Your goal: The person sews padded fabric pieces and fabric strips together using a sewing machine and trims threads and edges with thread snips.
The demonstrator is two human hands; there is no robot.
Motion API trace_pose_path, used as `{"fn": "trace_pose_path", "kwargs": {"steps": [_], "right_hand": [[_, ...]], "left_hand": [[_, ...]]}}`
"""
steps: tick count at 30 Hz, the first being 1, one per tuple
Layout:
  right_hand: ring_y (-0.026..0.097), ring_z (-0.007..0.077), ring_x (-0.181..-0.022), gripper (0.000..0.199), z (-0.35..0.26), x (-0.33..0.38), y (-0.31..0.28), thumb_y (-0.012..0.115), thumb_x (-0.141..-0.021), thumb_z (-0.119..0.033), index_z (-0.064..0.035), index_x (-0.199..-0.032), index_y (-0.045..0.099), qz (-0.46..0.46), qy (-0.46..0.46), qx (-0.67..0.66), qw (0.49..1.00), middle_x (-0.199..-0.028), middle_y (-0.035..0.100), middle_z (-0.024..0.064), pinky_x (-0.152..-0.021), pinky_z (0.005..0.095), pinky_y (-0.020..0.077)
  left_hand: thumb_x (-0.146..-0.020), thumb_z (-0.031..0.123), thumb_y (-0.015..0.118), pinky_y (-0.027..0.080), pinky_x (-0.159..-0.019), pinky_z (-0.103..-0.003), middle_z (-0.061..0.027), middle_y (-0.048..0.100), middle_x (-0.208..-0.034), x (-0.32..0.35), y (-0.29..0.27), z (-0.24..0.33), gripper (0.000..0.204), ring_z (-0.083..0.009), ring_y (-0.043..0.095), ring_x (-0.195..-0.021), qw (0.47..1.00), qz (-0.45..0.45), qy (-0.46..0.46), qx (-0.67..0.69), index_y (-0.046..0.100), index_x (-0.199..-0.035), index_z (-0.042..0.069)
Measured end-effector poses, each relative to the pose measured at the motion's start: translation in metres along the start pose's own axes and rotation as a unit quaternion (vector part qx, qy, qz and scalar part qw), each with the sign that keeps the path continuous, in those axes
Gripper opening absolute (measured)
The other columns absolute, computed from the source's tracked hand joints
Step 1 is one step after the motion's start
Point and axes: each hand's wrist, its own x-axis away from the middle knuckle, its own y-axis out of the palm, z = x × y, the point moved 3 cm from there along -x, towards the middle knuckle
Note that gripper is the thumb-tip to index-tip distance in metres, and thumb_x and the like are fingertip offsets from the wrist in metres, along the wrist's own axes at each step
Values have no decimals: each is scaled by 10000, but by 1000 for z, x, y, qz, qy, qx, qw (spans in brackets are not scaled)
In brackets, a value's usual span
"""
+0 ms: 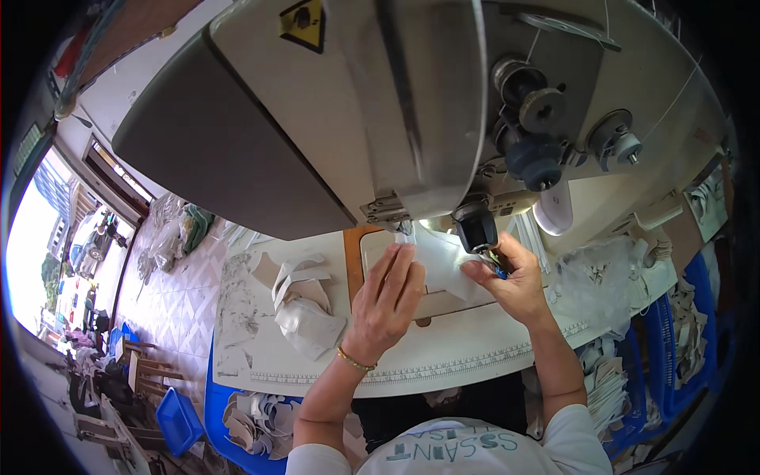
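Observation:
My left hand has its fingers pressed together, their tips on a thin white piece beside the sewing machine's needle area. A beaded bracelet circles that wrist. To the right, my right hand is closed in a pinch near the white piece's right side. Between its thumb and fingers shows a small blue-and-green tool, mostly hidden by the fingers, so its exact kind is unclear. The dark cylindrical part of the machine hangs just above and left of this hand.
The large sewing machine head looms over the hands. Cut white and beige pieces lie on the table at left. Clear plastic rests at right. Blue crates with cut pieces flank the table, and a ruler strip follows its near edge.

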Motion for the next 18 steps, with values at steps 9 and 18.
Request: {"fn": "trace_pose_path", "kwargs": {"steps": [9,18], "right_hand": [[511,56,-735,294,6,-12,3,702,-791,-195,-1,-975,579,7,-23,-41,999,-805,597,21,-644,219,429],[541,72,-778,282,13,-23,2,701,-785,-129,9,-989,564,1,16,-98,995,-857,601,38,-698,227,446]], "left_hand": [[-642,-52,622,483,-817,-365,-137,531,-1030,-2,10,-13,361,-314,544,-999,997,6,-28,72,576,-998,-17],[-680,-75,596,474,-830,-368,-127,549,-1015,1,18,-5,297,-315,560,-995,982,58,-135,116,603,-969,-9]]}}
